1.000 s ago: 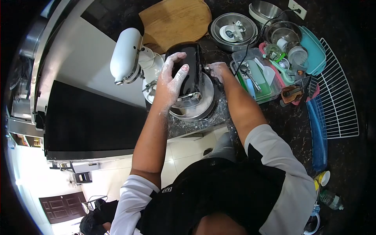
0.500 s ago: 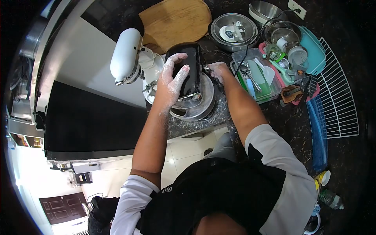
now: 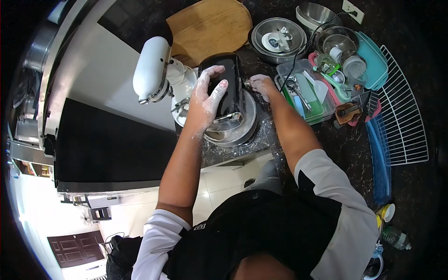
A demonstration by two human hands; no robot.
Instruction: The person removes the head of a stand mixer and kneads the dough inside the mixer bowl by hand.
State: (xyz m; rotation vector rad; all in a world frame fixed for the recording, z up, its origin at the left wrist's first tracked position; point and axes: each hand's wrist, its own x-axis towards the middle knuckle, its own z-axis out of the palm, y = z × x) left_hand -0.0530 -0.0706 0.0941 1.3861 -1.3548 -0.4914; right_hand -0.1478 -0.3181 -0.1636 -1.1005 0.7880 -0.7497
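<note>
A black stand mixer (image 3: pixel 228 93) stands in front of me, with a bowl (image 3: pixel 251 126) under its head. Along the left side of that head is my left hand (image 3: pixel 208 95), coated in white flour. Its thumb and fingers are spread and it grips nothing; whether the palm touches the casing is hidden. My right hand (image 3: pixel 262 85), also floury, is at the mixer's right side. Its fingers are closed on a small knob (image 3: pixel 247 83) there. What lies in the bowl cannot be made out.
To the left stands a white stand mixer (image 3: pixel 151 70). A wooden board (image 3: pixel 210 28) lies behind. At right are nested metal bowls (image 3: pixel 301 35), a plastic bin (image 3: pixel 322 116) of utensils and a white wire rack (image 3: pixel 406 112). Flour dusts the dark counter (image 3: pixel 266 133).
The view has shifted slightly. Both hands keep nearly the same places at the mixer. A dark gap seen earlier at the bowl's near left no longer shows.
</note>
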